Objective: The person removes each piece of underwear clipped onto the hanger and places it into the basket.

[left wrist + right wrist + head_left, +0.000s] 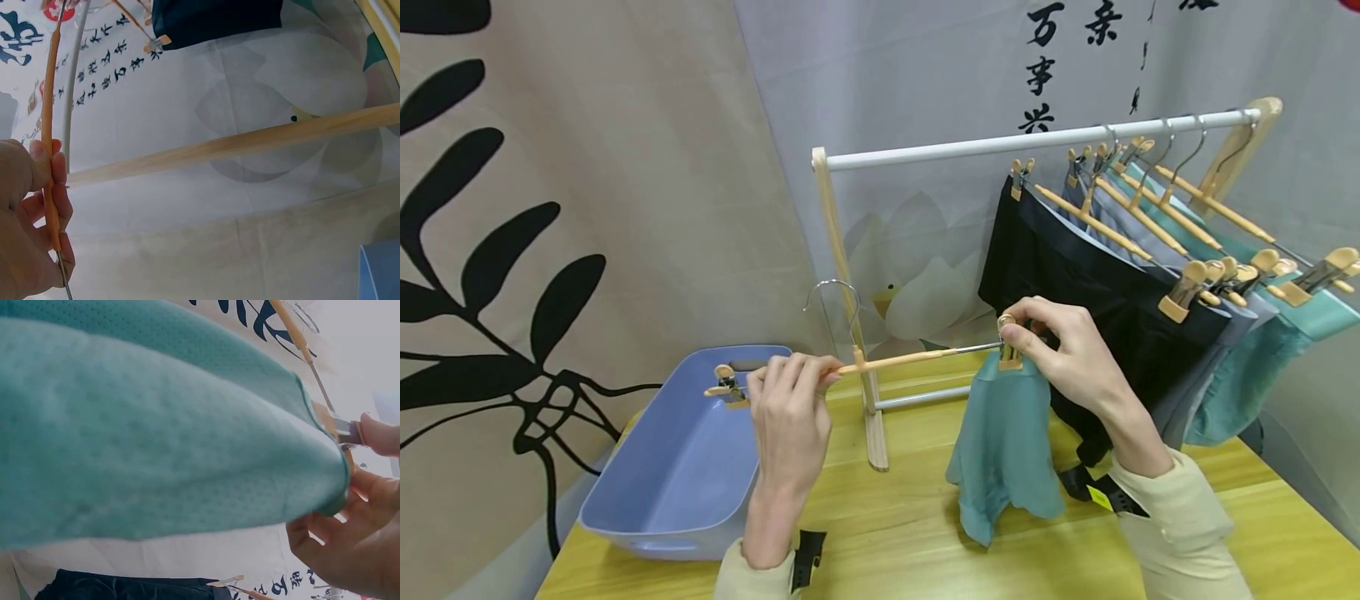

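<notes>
My left hand [793, 408] grips the left arm of a clip hanger [910, 359], its fingers curled round the bar in the left wrist view. The hanger is held roughly level, its metal hook [833, 283] upward. At the other end my right hand [1067, 354] pinches the hanger's clip [1011, 357] between thumb and fingers. Below that clip hangs a teal garment [1007, 450], whose upper edge meets the clip in the right wrist view. The free left-end clip [728, 385] has no cloth in it.
A blue plastic bin [670, 467] stands at the left of the wooden table [880, 542]. Behind my hands is a rack with a white rail [955, 152]. On its right side hang black shorts [1037, 258] and several grey and teal garments on clip hangers.
</notes>
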`<state>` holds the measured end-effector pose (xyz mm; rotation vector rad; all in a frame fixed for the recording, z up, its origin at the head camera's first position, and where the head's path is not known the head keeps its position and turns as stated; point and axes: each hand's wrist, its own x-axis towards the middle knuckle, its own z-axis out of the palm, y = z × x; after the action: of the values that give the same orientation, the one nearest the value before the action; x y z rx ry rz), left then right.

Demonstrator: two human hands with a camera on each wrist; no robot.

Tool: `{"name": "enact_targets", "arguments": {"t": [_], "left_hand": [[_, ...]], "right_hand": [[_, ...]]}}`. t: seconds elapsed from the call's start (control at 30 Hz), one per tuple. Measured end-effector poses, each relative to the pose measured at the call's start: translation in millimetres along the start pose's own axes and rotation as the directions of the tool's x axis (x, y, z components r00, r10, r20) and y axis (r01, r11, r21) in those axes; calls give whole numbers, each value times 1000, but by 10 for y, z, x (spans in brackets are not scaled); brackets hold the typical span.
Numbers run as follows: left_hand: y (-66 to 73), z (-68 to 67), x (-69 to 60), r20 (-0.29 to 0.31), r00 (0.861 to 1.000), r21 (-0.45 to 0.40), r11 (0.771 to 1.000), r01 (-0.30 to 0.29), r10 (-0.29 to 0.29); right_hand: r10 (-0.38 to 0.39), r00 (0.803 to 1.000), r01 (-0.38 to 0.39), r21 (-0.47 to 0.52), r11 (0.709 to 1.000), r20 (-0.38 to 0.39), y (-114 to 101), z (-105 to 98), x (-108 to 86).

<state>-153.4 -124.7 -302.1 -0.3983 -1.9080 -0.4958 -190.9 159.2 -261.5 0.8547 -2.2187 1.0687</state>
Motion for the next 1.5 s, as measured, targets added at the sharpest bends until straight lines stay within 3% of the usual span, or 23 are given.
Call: {"name": "enact_targets", "arguments": {"t": [0.7,1.5], "left_hand": [[-40,19,-27,-14,1000,-12,1000,-9,9],[-74,62,-55,-3,1000,-7,1000,-9,9]], "right_hand": [[4,995,2,60,998,-98,30,131,-52],[0,993,7,56,998,-119,68,182,-50]]}}
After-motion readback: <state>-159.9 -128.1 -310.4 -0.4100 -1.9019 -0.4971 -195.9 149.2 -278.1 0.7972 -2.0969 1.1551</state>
